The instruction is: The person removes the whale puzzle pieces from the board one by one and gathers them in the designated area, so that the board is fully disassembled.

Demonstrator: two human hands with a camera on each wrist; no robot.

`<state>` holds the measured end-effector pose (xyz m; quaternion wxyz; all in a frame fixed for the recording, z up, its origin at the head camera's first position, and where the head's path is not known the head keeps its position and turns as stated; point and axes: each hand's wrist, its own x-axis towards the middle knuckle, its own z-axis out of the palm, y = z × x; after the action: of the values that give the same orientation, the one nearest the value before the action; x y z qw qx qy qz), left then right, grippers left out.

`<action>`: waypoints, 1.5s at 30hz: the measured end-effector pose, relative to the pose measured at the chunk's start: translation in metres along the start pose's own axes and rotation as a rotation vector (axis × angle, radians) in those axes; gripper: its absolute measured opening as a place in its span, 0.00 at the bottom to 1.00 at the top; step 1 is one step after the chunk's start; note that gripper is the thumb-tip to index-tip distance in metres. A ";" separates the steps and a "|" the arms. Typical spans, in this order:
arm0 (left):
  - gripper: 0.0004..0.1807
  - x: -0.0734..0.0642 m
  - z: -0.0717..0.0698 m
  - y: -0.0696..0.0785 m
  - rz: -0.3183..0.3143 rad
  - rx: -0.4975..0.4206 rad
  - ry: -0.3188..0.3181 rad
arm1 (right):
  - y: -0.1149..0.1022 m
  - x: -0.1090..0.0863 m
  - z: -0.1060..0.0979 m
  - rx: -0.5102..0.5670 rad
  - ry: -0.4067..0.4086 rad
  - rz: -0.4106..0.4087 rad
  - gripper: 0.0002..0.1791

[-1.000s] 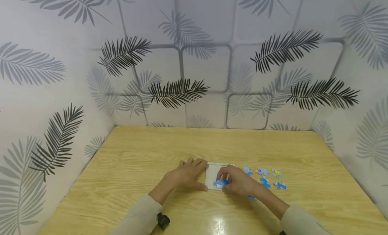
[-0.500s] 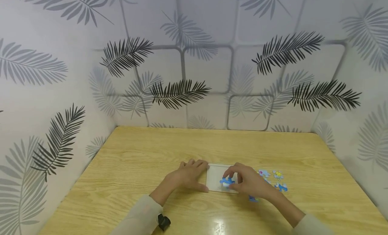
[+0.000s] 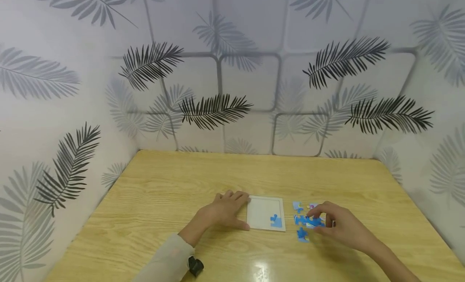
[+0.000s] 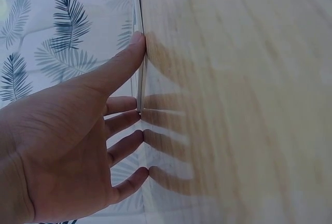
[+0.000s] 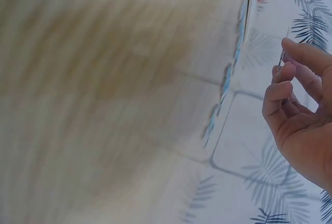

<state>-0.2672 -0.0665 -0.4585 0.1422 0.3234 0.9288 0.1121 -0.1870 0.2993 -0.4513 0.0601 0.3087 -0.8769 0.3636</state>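
A white puzzle tray [image 3: 259, 213] lies flat on the table, with one blue jigsaw piece [image 3: 277, 222] in its lower right corner. My left hand [image 3: 227, 211] rests at the tray's left side, fingers spread; in the left wrist view its thumb touches the tray's edge and its fingertips meet the table. To the right of the tray, my right hand [image 3: 339, 225] pinches a blue puzzle piece [image 3: 314, 223] between thumb and fingers. The right wrist view shows that piece edge-on, raised above the table. Other pieces lie beneath and beside this hand, partly hidden by it.
Loose puzzle pieces lie right of the tray, among them a light blue one [image 3: 297, 206] at the back and a darker one [image 3: 302, 234] nearer me. The wooden table [image 3: 174, 177] meets a leaf-patterned wall covering [image 3: 247, 80] behind and at both sides.
My right hand has moved right, from over the tray to above the loose pieces, carrying a blue puzzle piece. The piece in the tray's corner is now uncovered. My left hand has stayed put.
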 end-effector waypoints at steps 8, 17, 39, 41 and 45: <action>0.49 -0.004 -0.006 0.002 0.008 -0.002 -0.004 | 0.014 -0.023 -0.006 -0.004 -0.031 -0.008 0.20; 0.48 -0.005 -0.004 0.002 0.016 -0.009 0.004 | 0.024 -0.027 -0.001 -0.013 -0.085 0.002 0.18; 0.48 -0.003 -0.007 0.001 -0.003 0.021 -0.001 | -0.009 0.034 0.032 0.119 -0.160 -0.010 0.19; 0.49 -0.001 -0.005 0.000 -0.008 0.023 -0.005 | -0.011 0.043 0.037 0.135 -0.192 0.036 0.20; 0.49 0.001 -0.001 -0.001 -0.012 0.007 -0.011 | -0.014 0.057 0.048 0.146 -0.248 0.099 0.21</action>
<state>-0.2691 -0.0667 -0.4586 0.1469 0.3191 0.9302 0.1063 -0.2186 0.2311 -0.4585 -0.0891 0.3110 -0.8631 0.3879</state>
